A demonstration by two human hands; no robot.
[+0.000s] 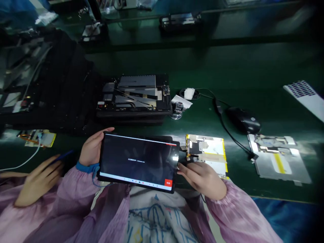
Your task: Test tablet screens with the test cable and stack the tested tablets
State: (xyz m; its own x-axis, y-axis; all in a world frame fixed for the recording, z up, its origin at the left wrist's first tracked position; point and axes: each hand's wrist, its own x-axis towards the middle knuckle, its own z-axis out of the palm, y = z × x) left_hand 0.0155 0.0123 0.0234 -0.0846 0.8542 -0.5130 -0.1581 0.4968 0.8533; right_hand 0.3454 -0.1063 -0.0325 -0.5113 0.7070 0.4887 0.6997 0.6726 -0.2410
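A black tablet [138, 161] with a dark lit screen, small white text and a red button at its lower right corner is held just above my lap at the table's front edge. My left hand [93, 148] grips its left edge, thumb over the top corner; a blue strap circles that wrist. My right hand [202, 177] holds the right edge, fingers curled near a small black plug or cable there. Both of my sleeves are pink.
Another person's hand [37, 182] with a blue pen rests at far left. Behind the tablet lies a stack of opened tablets [134, 98]. A yellow-edged board [210, 150], metal back plate [278, 162], wired mouse [243, 119] and keyboard [303, 96] lie to the right.
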